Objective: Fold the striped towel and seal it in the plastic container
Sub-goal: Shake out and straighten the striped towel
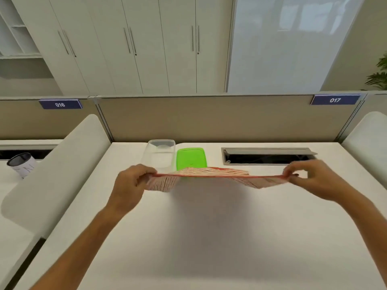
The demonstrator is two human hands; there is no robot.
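Tension should stay even: left hand [130,181] pinches one end of the striped towel [207,176], right hand [310,176] the other, well apart. Red-and-white cloth hangs stretched flat above the desk [209,237], before the clear container [160,153] and green lid [191,159].

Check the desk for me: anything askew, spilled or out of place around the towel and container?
Nothing stands out. The left hand and right hand hold the striped towel stretched above the desk. The clear container stands open and upright, its green lid flat beside it.
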